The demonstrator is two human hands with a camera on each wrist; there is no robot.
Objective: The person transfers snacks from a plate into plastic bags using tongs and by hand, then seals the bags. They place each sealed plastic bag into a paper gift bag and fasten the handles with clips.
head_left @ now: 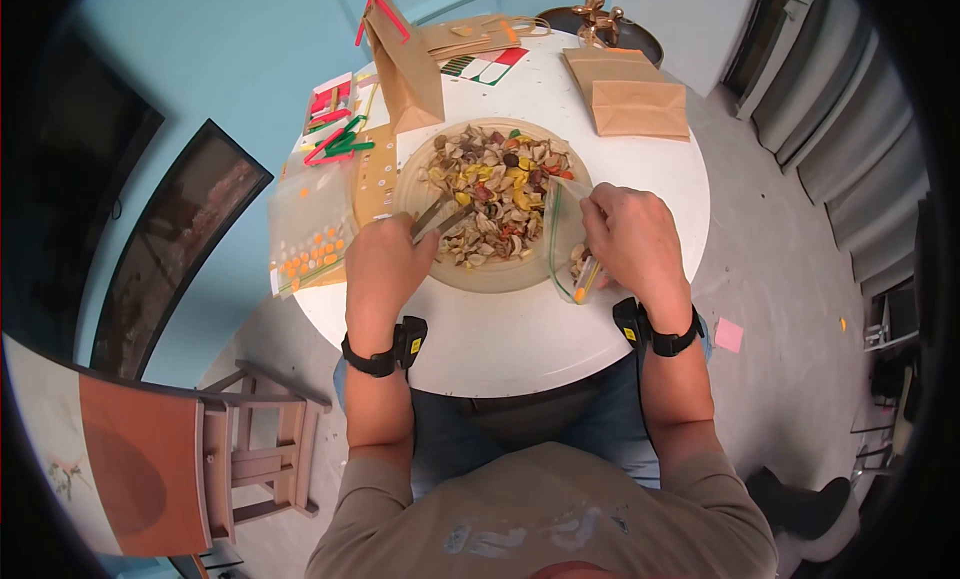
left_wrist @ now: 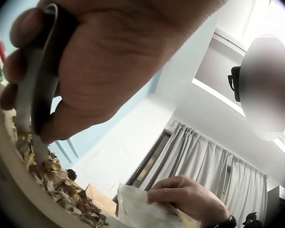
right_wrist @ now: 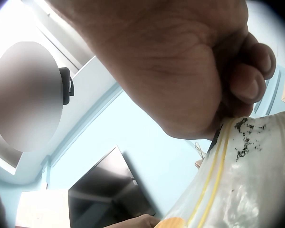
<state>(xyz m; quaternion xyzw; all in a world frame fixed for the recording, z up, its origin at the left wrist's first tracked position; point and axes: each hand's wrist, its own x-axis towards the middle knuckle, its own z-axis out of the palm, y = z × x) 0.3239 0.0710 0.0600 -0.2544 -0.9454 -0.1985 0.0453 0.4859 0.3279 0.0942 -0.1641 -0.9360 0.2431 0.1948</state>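
My left hand (head_left: 385,264) grips metal tongs (head_left: 458,219) at the near left of a round tray (head_left: 408,179). Their two arms reach down into dried potpourri (head_left: 505,214), a heap of pale, yellow and reddish petals and pieces. In the left wrist view, fingers and thumb squeeze the tongs (left_wrist: 46,61) from both sides, tips among the petals. At the tray's right edge, my right hand (head_left: 640,234) pinches the top of a clear zip bag (head_left: 566,229). Some potpourri and an orange spot show low in the bag, and its yellow zip strip (right_wrist: 218,166) appears in the right wrist view.
A standing kraft paper bag (head_left: 405,74) rises behind the tray; another lies folded (head_left: 635,99) at the back right. Red and green clips (head_left: 340,144) and a bag with orange dots (head_left: 315,229) are at the left. A chair (head_left: 265,449) stands left of the table.
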